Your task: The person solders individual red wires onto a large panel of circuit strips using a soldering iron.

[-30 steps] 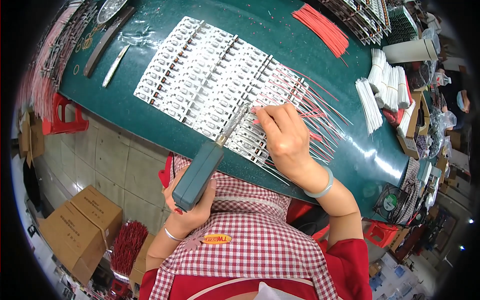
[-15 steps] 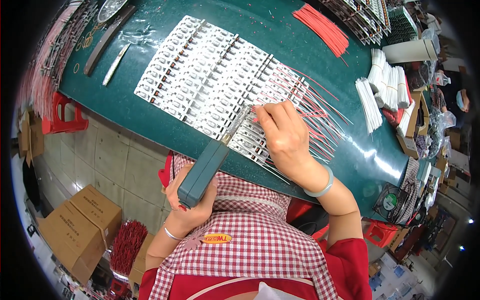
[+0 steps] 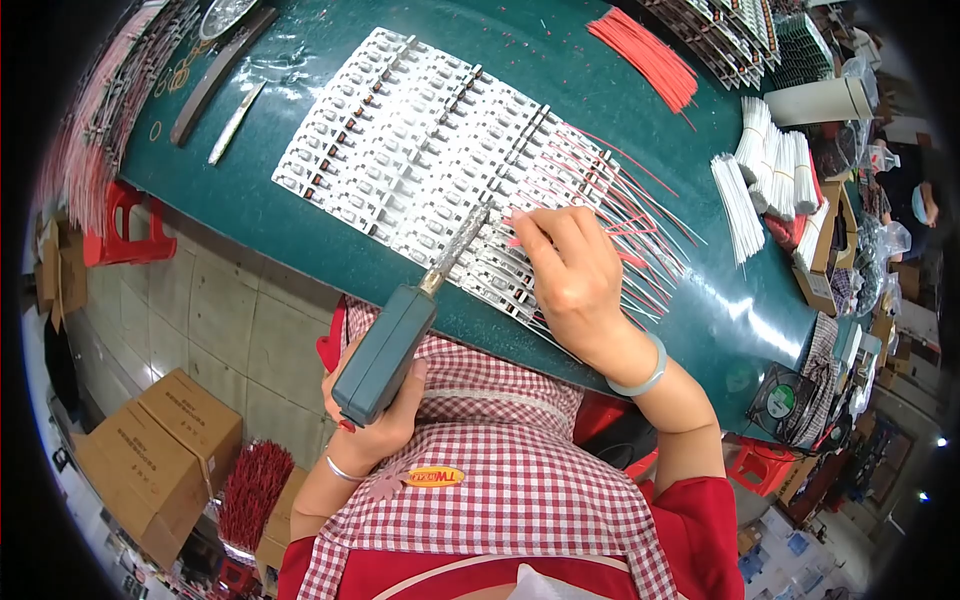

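Note:
My left hand [image 3: 395, 420] is wrapped round the dark green body of a soldering gun [image 3: 388, 350]. Its metal barrel points up and right, and its tip lies over a panel of white plastic parts [image 3: 400, 130] with rows of small metal pieces. Right of the tip, my right hand [image 3: 578, 275] pinches thumb and forefinger together low over the panel. A thin wire appears to be in that pinch, though the fingers cover most of it. Red and white wires [image 3: 655, 265] fan out from the panel's right side, passing partly behind this hand.
Bundles of red wires [image 3: 645, 60] and white wires [image 3: 738, 210] lie on the green table [image 3: 250, 220]. A slim knife-like tool [image 3: 235, 125] and a dark bar [image 3: 215, 80] rest at the left. A small fan [image 3: 783, 400] stands at the right edge. Cardboard boxes [image 3: 160, 460] are on the floor.
The soldering gun has drawn back down and left, so its tip is now farther from my right fingertips. My right hand has barely moved. The panel has shifted very slightly.

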Available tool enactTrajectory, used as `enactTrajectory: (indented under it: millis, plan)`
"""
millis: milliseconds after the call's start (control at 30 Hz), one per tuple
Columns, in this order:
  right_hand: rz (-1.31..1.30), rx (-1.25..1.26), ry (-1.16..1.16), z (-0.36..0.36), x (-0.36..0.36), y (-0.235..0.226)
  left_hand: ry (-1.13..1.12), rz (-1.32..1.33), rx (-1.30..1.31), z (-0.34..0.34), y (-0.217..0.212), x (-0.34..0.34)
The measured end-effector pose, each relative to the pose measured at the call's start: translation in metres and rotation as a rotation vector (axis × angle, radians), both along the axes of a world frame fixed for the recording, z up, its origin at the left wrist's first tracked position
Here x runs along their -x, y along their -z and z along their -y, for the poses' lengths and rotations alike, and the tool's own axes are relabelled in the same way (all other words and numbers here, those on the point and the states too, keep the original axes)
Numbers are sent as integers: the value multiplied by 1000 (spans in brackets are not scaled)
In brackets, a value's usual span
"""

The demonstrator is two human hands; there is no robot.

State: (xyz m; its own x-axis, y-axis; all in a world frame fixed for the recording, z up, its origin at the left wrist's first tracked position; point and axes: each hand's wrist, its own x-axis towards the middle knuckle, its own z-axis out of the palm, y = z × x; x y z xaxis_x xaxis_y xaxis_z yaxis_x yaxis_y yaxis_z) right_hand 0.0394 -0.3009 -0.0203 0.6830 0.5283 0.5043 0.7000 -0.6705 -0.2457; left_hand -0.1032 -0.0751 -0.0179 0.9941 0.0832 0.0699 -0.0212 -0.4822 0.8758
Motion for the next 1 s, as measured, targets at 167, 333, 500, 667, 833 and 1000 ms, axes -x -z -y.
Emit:
enactTrajectory:
  millis: [167,333,500,667,833,1000]
  plan:
    - [-12,-3,-1,-2,4,4,4,0,13,3,-9,-6]
    - [-11,9,-6,-4,5,4,4,-19,26,4,-12,-8]
    - [-37,30,-4,-5,5,1,13,52,33,7,-13,-15]
    - [-46,46,-4,-5,6,1,1,18,30,8,-15,-14]
    - [-34,50,-1,-6,5,-1,1,4,40,4,-8,-6]
    - [-39,57,8,-6,5,-2,0,-29,-19,-5,7,11]
